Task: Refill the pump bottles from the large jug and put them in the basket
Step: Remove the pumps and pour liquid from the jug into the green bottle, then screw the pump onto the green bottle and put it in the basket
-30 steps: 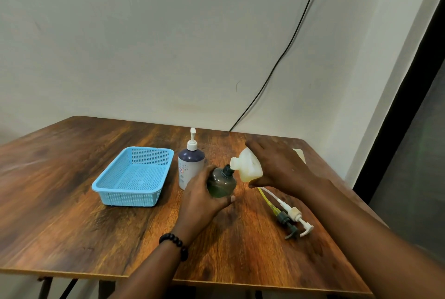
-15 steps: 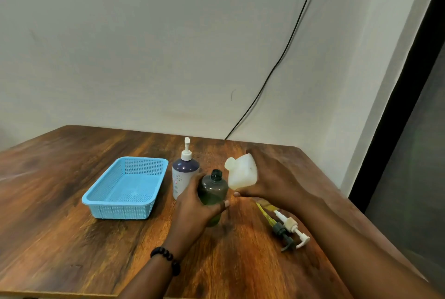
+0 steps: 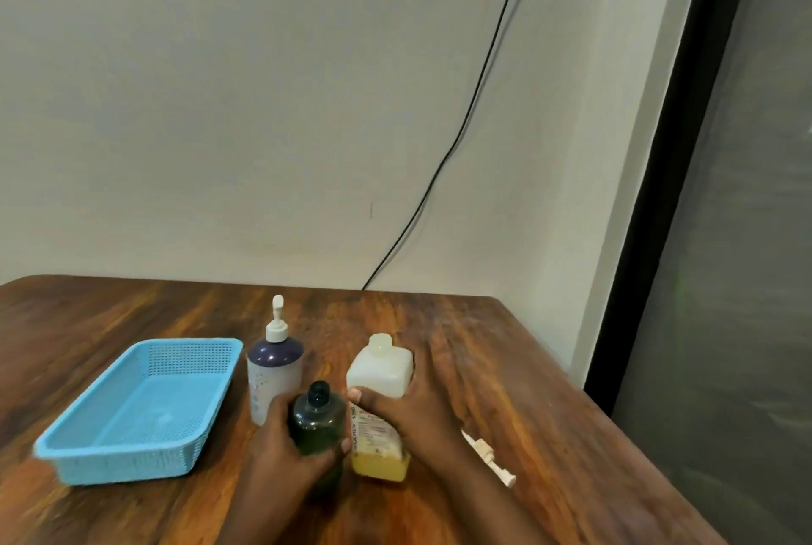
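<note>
The dark green pump bottle (image 3: 317, 421) stands upright on the table with its neck open and no pump. My left hand (image 3: 281, 443) grips its body. Right beside it stands the white jug (image 3: 381, 373), upright, with yellow liquid low in it and no cap. My right hand (image 3: 408, 412) holds the jug around its side. A white bottle with a dark top and a fitted pump (image 3: 274, 364) stands behind the green one. The empty blue basket (image 3: 132, 408) lies at the left. A loose white pump (image 3: 490, 459) lies on the table right of my right wrist.
The wooden table (image 3: 527, 412) ends at its right edge near a dark door frame (image 3: 659, 175). A black cable (image 3: 465, 122) runs down the wall behind the table.
The jug was tilted over the green bottle's neck; it now stands upright on the table beside that bottle. The camera has tipped upward, so the table sits lower in view.
</note>
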